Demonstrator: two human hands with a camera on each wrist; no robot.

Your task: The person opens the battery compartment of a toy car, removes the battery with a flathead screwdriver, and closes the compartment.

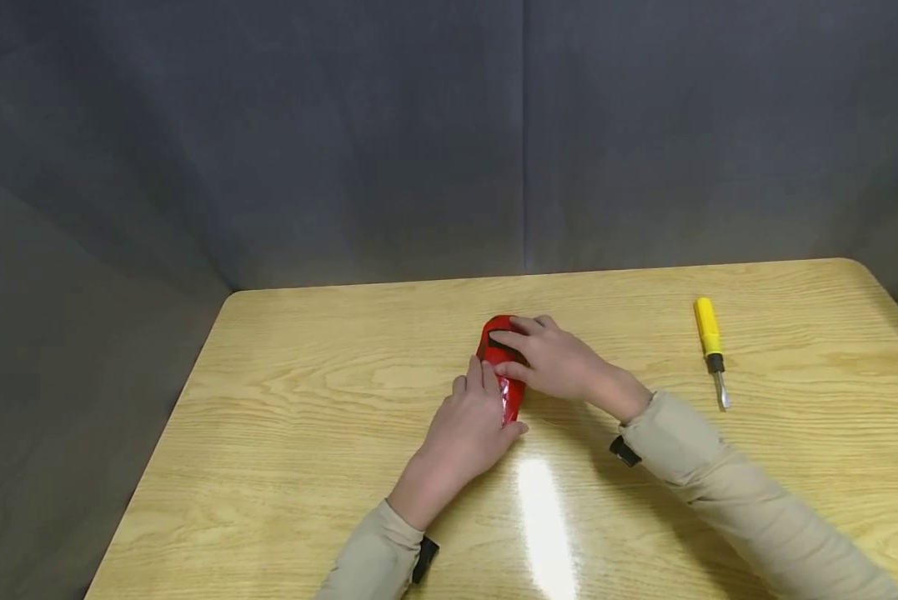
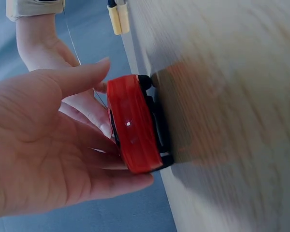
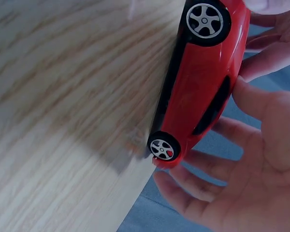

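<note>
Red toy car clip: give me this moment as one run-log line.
red toy car on wooden table | left hand touching near end | right hand over top | yellow screwdriver lying apart, right

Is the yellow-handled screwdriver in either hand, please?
No, the yellow-handled screwdriver lies alone on the wooden table, apart from both hands.
</note>
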